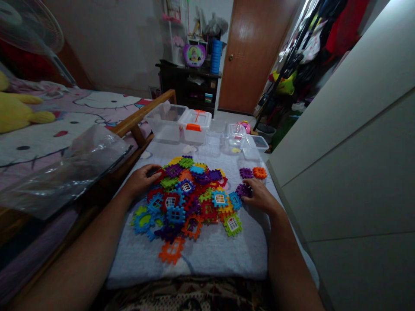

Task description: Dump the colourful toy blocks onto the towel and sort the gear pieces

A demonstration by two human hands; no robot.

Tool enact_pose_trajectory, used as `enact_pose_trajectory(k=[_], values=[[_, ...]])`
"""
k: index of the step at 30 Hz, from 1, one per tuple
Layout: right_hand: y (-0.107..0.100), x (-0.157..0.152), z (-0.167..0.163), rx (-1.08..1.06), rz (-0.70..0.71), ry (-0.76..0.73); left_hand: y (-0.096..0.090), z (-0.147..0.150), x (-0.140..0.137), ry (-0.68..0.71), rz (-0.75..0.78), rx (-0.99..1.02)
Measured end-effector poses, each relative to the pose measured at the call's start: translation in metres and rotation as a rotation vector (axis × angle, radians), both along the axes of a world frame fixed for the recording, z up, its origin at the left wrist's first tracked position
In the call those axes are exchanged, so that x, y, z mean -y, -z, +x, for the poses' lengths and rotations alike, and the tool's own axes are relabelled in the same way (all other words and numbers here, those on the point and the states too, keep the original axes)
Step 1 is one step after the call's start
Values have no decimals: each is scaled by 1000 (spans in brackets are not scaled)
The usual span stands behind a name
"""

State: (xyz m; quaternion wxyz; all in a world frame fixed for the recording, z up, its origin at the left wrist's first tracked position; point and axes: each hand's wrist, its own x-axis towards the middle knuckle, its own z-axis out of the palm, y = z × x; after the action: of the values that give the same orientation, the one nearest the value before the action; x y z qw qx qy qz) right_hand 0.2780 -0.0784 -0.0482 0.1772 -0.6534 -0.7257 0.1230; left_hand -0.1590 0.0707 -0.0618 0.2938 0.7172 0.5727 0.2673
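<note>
- Plastic bag [65,172], clear and crumpled, slumps off to the left beyond the surface [223,255]; a piece straying over that left edge could drop down this side.
- Left hand [144,179] next, at the pile's left flank: fingers open and lightly curved, thumb apart, fingertips against the outer pieces. Too firm a push from here could start a slide.
- Open tub [165,125] over at the far left corner, and right beside it a lidded box [196,127] with an orange latch.
- Pile of toothed building pieces [191,194] now, centre of the surface, all colours, overlapping and tilted! Pulling out a low one could topple those leaning on it.
- Orange window piece [171,250], lying out towards the near edge: a sweeping forearm might catch it.
- Small clear box [236,134] by the far edge, towards the right corner.
- Right hand [259,194] has thumb and fingers closed on a purple piece [242,190], just beside the pile; a loose pinch could let it slip.
- Second purple piece [246,173] and orange piece [260,172], side by side near the right edge: a careless knuckle could nudge the orange one off.
</note>
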Motion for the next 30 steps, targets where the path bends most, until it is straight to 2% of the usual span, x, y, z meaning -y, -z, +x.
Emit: enact_pose_trajectory(k=[13, 21, 25, 30], values=[[1, -1, -13, 52, 18, -10, 0, -1, 0, 18, -3, -11], [-4, 3, 1, 109, -34, 69, 1, -2, 1, 3, -10, -28], [-7, 2, -3, 155, -90, 60, 4, -3, -1, -3, -13, -18], [-10, 0, -5, 203, -85, 51, 6, -4, -3, 17, -19, -1]])
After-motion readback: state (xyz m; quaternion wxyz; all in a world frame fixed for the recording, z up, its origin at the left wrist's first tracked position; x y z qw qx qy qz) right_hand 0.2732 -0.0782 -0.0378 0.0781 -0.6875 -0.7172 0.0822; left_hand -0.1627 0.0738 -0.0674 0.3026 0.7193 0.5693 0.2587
